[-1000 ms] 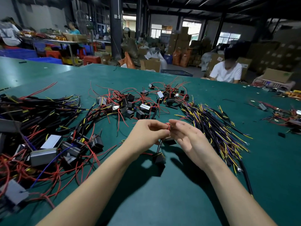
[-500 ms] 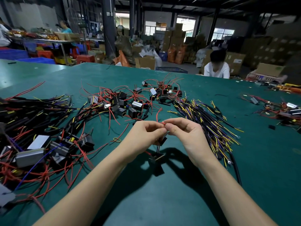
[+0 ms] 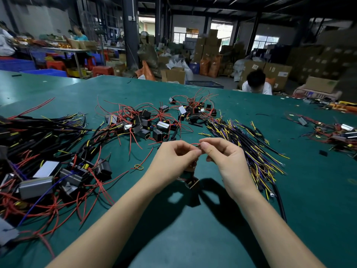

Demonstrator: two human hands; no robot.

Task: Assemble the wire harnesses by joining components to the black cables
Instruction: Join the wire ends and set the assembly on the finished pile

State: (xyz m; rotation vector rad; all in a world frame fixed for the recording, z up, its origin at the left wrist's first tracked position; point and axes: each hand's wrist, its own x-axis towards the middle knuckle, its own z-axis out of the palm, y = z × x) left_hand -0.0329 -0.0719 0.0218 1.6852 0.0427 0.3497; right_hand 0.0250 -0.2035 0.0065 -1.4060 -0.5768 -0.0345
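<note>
My left hand (image 3: 174,159) and my right hand (image 3: 225,157) meet fingertip to fingertip above the green table (image 3: 193,238). Both pinch a thin red wire (image 3: 195,144) that arcs between them. A small black box component (image 3: 191,183) hangs just below the hands on that wire, over its shadow. A fan of black cables with yellow and purple leads (image 3: 249,146) lies directly right of my right hand. Loose black box components with red wires (image 3: 146,124) are heaped beyond my hands.
A large heap of finished harnesses with grey boxes (image 3: 40,163) fills the left of the table. Another small pile (image 3: 336,132) lies far right. A person in a white shirt (image 3: 257,84) sits at the far edge. Cartons and stools stand behind.
My hands have risen slightly and the black component now hangs freely under them. The view has tilted and shifted a little; the piles have stayed where they were.
</note>
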